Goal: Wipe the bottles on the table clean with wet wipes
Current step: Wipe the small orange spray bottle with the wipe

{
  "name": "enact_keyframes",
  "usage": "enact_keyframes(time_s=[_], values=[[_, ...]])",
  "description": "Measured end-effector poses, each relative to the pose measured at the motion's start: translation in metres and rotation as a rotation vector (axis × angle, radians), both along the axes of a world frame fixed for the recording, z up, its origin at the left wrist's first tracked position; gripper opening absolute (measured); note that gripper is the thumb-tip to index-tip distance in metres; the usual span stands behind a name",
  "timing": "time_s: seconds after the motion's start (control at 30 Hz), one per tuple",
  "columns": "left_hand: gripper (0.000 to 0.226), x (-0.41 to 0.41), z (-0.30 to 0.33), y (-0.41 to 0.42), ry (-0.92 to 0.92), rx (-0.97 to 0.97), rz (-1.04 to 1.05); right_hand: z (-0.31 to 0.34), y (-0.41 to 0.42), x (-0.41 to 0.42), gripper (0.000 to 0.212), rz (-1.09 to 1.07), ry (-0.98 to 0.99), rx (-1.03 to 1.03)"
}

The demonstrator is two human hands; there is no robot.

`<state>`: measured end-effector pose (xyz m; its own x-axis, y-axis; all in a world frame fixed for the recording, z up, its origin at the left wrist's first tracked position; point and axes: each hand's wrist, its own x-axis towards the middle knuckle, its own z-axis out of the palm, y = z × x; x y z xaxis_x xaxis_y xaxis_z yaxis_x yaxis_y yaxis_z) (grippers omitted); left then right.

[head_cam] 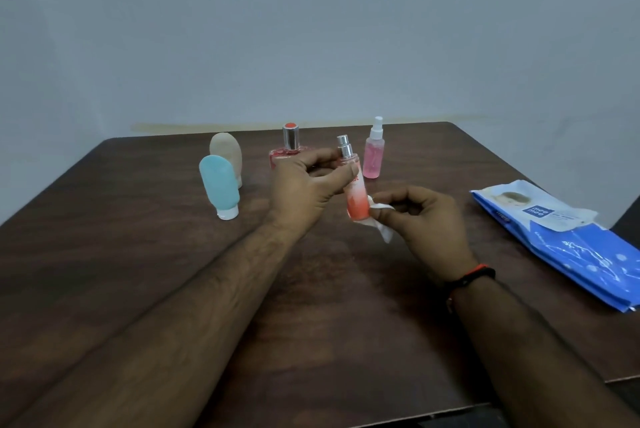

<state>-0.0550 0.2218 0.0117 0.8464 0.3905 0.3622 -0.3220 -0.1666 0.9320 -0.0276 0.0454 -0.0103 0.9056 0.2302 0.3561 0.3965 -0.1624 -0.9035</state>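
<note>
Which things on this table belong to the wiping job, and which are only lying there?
Belong to the job:
- orange spray bottle, held in left hand
- wet wipe, pinched in right hand
- wipes pack
- blue tube, beige tube, square perfume bottle, pink spray bottle

Only lying there:
- nothing visible

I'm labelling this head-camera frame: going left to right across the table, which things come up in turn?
Blue tube → left hand → slim orange spray bottle held in it → white wipe → right hand → blue wet-wipes pack. The bottles standing behind overlap these and are left out.
</note>
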Motion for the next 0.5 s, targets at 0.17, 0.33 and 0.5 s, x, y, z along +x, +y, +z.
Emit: enact_keyframes(time_s=[0.17,0.33,0.5], values=[[0.036,0.027,-0.008,-0.015,-0.005,0.09,0.058,0.0,-0.017,0.009,0.016,-0.097,0.018,0.096],[0.033,0.047,-0.017,-0.032,0.0,0.143,0.044,-0.001,-0.032,0.019,0.014,-0.349,0.055,0.297],[0.038,0.06,-0.022,-0.039,0.005,0.217,0.079,-0.001,-0.034,0.023,0.014,-0.388,0.035,0.424]])
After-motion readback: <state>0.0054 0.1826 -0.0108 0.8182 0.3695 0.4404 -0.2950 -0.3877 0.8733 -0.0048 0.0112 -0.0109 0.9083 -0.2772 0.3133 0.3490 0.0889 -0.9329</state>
